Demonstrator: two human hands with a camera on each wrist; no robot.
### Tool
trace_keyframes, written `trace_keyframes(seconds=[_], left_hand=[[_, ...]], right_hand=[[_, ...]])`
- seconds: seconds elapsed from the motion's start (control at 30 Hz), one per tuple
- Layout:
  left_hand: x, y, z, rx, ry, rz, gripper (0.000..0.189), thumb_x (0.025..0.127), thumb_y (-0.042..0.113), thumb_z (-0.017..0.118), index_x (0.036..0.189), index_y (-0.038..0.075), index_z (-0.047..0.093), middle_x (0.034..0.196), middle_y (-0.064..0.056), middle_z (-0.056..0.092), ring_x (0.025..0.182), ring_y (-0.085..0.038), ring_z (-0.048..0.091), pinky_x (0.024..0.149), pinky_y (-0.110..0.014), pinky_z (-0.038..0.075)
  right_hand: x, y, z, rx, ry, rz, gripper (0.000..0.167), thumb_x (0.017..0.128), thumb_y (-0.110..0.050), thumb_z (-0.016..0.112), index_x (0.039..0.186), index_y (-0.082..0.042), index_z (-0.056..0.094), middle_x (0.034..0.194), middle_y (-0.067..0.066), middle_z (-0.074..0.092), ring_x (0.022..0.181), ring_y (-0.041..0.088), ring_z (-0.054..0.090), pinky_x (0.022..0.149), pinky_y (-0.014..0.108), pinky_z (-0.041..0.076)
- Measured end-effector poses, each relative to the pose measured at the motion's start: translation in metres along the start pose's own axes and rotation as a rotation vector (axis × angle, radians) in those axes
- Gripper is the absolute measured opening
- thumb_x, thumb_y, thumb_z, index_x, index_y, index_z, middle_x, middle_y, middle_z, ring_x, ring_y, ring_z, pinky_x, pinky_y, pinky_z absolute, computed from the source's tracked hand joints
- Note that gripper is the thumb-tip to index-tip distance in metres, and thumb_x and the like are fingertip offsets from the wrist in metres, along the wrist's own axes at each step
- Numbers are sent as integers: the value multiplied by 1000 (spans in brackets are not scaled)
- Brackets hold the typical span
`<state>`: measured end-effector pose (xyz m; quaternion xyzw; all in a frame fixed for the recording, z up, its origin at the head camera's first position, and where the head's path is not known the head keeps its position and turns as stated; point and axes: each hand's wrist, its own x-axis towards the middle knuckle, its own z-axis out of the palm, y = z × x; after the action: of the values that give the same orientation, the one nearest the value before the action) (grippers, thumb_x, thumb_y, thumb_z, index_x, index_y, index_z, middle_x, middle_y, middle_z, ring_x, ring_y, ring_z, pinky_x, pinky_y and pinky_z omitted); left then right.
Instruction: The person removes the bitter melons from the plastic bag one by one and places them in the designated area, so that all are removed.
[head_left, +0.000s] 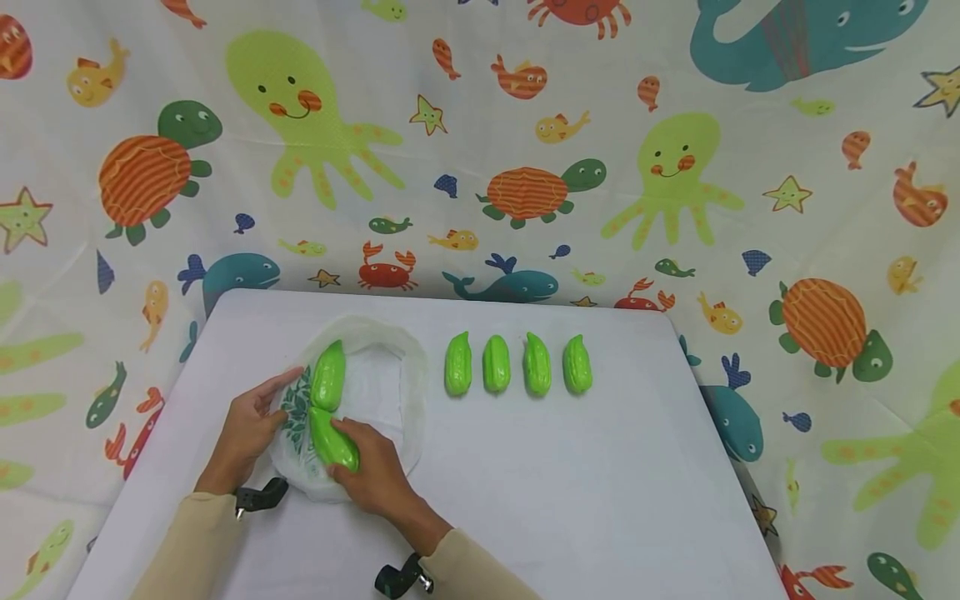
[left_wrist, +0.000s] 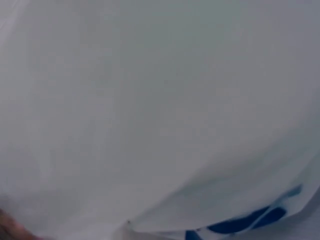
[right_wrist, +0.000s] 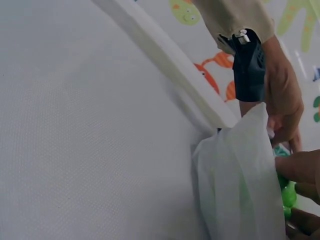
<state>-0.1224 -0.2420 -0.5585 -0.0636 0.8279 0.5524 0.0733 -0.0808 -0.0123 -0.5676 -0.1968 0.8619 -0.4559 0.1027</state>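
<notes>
A white plastic bag (head_left: pixel 412 375) with a green leaf print stands with its mouth open at the left of the table. My left hand (head_left: pixel 246 429) holds the bag by its left rim. My right hand (head_left: pixel 375 467) grips a bright green ridged gourd (head_left: pixel 330 442) over the bag's mouth. Another green gourd (head_left: pixel 328 377) lies just beyond it, end to end, at the bag's left side. In the left wrist view the bag's white wall (left_wrist: pixel 150 110) fills nearly everything. The right wrist view shows the bag (right_wrist: pixel 240 175) from the side, partly hiding the gourds.
Several more green gourds (head_left: pixel 497 364) stand in a row on the white table (head_left: pixel 585 483), right of the bag. Behind the table hangs a curtain (head_left: pixel 480 108) printed with sea animals. Dark wrist cameras (head_left: pixel 261 495) sit on both arms.
</notes>
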Motion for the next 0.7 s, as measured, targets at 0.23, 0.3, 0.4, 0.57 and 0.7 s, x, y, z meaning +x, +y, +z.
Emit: trace_keyframes(seconds=[0.23, 0.3, 0.4, 0.57, 0.7], left_hand=[[1, -1, 1, -7, 1, 0, 72, 98, -5, 51, 165, 17, 40, 173, -13, 34, 157, -43, 39, 98, 0, 47], [1, 0, 2, -9, 3, 2, 72, 97, -6, 52, 165, 16, 40, 173, -13, 34, 156, -43, 39, 97, 0, 47], [0, 1, 2, -9, 5, 3, 73, 97, -6, 52, 165, 16, 41, 173, -14, 34, 156, -43, 39, 96, 1, 47], [0, 2, 2, -8, 1, 0, 72, 98, -6, 51, 165, 16, 40, 174, -13, 33, 157, -44, 38, 97, 0, 47], [0, 3, 2, -12, -4, -5, 71, 99, -5, 51, 166, 17, 39, 175, -12, 31, 158, -43, 36, 99, -1, 47]], right_hand=[[-3, -2, -9, 36, 41, -21, 69, 96, -14, 77, 158, -22, 50, 156, 1, 57, 141, 12, 57, 114, 25, 51], [-3, -3, -13, 55, 48, -25, 69, 96, -14, 76, 159, -22, 49, 158, 1, 56, 142, 13, 56, 116, 27, 51], [-4, -3, -18, 77, 59, -26, 69, 97, -14, 75, 160, -22, 48, 160, 2, 54, 145, 15, 55, 118, 30, 50], [-6, 0, -25, 108, 88, -10, 69, 98, -12, 74, 160, -23, 47, 162, 5, 52, 147, 17, 53, 119, 33, 50], [-8, 1, -32, 134, 113, 14, 68, 97, -11, 75, 159, -25, 48, 163, 3, 51, 149, 18, 51, 118, 33, 51]])
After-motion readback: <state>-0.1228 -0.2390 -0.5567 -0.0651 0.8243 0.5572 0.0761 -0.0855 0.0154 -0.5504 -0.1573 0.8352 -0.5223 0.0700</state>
